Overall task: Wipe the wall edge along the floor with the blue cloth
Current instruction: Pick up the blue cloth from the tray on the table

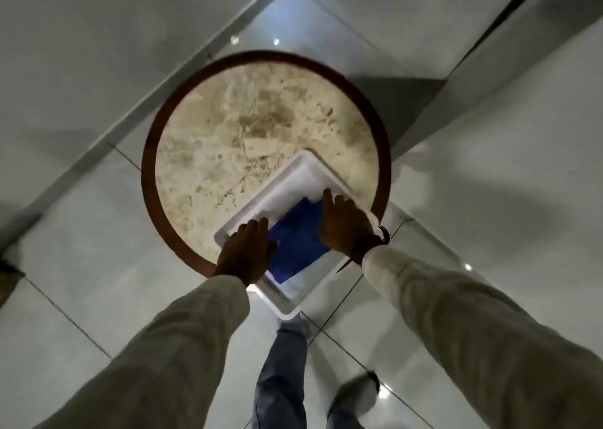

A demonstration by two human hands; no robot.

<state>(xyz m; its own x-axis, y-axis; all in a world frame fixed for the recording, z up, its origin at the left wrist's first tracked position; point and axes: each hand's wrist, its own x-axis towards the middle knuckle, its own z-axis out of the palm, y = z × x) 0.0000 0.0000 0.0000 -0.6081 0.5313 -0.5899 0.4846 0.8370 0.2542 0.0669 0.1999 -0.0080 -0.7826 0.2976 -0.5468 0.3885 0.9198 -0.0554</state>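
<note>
Legs: jeans and a blurred shoe stand on the floor tiles at the near edge.
Sleeves: two pale sleeves, the left one and the right one, reach from the near corners toward the middle.
Tray: a white tray sits on the near right part of the round surface, its near corner hanging over the rim above the floor.
Blue cloth: the blue cloth lies in the tray, between the two hands, with something white partly under it.
Left hand: the left hand rests on the tray's left side, fingers loosely spread, its thumb touching the cloth's left edge; it may be pinching that edge, but the blur hides it.
Right hand: the right hand lies on the cloth's right edge, fingers together and flat, a dark band at the wrist.
Surface: beige marbled stone top with a dark brown rim.
Wall edge: a grey strip runs along the floor at the far left, behind the surface, well apart from the cloth.
</note>
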